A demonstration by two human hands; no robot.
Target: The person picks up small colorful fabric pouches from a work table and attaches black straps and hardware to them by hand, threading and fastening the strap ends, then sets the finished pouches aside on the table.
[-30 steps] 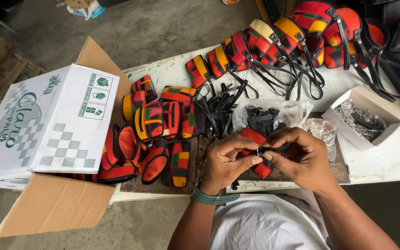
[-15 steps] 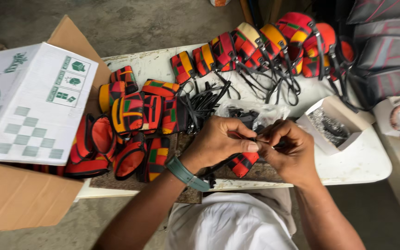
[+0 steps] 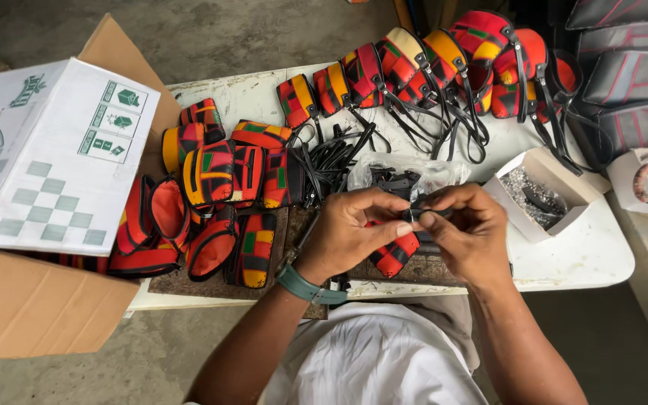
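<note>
My left hand (image 3: pixel 354 231) and my right hand (image 3: pixel 468 229) meet over the front of the white table (image 3: pixel 586 259). Together they pinch a small black strap piece (image 3: pixel 412 214) between their fingertips. A small red, black and yellow patterned pouch (image 3: pixel 395 253) hangs just under the left hand's fingers and rests on a dark mat (image 3: pixel 189 285). A green band (image 3: pixel 307 286) circles my left wrist. The fingertips hide most of the black piece.
A heap of similar pouches (image 3: pixel 219 195) lies left. A row of strapped pouches (image 3: pixel 429 60) lines the far edge. Loose black straps (image 3: pixel 331 161), a clear bag (image 3: pixel 406 176), a small white box of metal parts (image 3: pixel 541 193) and a large cardboard carton (image 3: pixel 46 180) surround the hands.
The view has drifted right, so the carton sits further left and a second white box shows at the right edge. Both hands stay together on the small piece and pouch.
</note>
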